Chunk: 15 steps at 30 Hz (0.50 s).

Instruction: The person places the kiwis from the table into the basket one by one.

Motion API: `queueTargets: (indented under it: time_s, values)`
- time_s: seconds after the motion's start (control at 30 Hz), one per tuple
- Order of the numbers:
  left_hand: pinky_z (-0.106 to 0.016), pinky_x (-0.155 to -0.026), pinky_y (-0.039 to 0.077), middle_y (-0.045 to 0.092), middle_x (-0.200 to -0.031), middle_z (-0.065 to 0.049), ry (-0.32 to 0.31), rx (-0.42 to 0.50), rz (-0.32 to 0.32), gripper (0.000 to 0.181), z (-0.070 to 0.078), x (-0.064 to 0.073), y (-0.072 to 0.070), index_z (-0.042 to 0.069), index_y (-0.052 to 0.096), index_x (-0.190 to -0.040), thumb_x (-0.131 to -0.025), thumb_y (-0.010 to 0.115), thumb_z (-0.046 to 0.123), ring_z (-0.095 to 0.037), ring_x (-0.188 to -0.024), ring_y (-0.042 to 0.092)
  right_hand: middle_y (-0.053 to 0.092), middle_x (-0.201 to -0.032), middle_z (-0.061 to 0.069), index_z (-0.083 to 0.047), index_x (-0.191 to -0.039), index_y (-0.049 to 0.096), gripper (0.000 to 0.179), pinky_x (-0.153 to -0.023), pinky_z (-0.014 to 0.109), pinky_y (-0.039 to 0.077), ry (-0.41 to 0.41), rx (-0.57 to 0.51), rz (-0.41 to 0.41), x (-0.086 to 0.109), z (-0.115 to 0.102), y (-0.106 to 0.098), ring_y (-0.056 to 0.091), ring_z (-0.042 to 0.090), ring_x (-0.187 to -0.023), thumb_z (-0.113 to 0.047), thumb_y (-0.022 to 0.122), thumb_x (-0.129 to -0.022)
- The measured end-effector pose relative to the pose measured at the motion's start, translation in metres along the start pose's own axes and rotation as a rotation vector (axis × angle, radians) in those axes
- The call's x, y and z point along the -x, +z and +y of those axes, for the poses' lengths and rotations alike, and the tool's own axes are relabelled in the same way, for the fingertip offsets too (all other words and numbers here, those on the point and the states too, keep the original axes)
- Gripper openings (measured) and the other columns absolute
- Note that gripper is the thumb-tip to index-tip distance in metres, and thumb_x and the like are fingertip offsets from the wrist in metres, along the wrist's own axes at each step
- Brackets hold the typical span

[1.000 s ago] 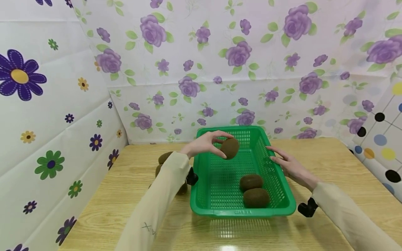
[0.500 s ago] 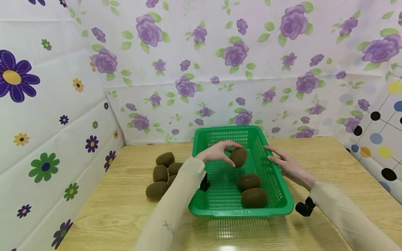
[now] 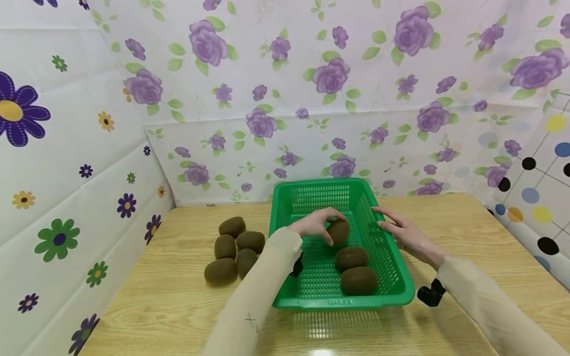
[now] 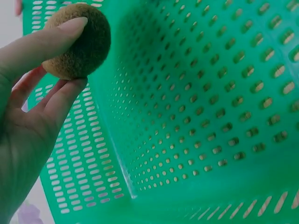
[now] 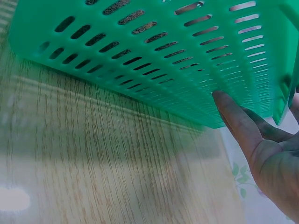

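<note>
My left hand (image 3: 317,225) grips a brown, fuzzy kiwi (image 3: 338,232) low inside the green plastic basket (image 3: 343,302). Seen from the left wrist, the thumb lies across the kiwi (image 4: 88,44) with the other fingers beneath it. Two more kiwis lie in the basket just nearer to me, one kiwi (image 3: 352,259) behind the other kiwi (image 3: 358,281). My right hand (image 3: 411,237) holds the basket's right rim. In the right wrist view, fingers (image 5: 238,123) of that hand reach under the rim against the slotted outer wall.
Left of the basket, several kiwis (image 3: 224,246) sit grouped on the wooden table (image 3: 169,301), partly behind the left sleeve. Flowered sheets (image 3: 262,148) hang behind the table and along its left side. A dotted sheet (image 3: 543,198) hangs at the right.
My left hand has carried its kiwi down and slightly right into the basket, nearer the two kiwis there. Its forearm has uncovered more of the table's kiwis. The right hand stays on the rim.
</note>
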<state>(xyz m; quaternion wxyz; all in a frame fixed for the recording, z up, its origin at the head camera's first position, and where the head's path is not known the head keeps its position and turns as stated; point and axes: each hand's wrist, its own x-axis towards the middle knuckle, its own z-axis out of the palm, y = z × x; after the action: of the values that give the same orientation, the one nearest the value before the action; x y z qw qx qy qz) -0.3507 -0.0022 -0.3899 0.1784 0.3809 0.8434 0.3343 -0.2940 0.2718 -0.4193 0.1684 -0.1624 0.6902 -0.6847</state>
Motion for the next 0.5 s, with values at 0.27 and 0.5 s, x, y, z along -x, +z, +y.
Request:
queueTargets:
  time_s: [0.27, 0.5]
  values:
    - [-0.025, -0.083, 0.041, 0.042, -0.128, -0.001, 0.000, -0.111, -0.044, 0.069, -0.004, -0.013, 0.010, 0.012, 0.051, -0.126, -0.065, 0.076, -0.010, -0.018, -0.114, 0.040, 0.019, -0.141, 0.021, -0.019, -0.146, 0.018, 0.055, -0.075, 0.052, 0.046, 0.011, -0.020, 0.008, 0.000, 0.000, 0.001, 0.048, 0.041, -0.105, -0.020, 0.043, -0.097]
    - [-0.022, -0.077, 0.043, 0.044, -0.126, 0.000, 0.001, -0.102, -0.081, 0.073, -0.004, -0.018, 0.018, 0.014, 0.051, -0.126, -0.064, 0.073, -0.017, -0.016, -0.112, 0.041, 0.016, -0.142, 0.021, -0.018, -0.146, 0.018, 0.054, -0.075, 0.051, 0.046, 0.000, -0.010, 0.011, 0.000, 0.001, 0.000, 0.048, 0.040, -0.106, -0.020, 0.043, -0.098]
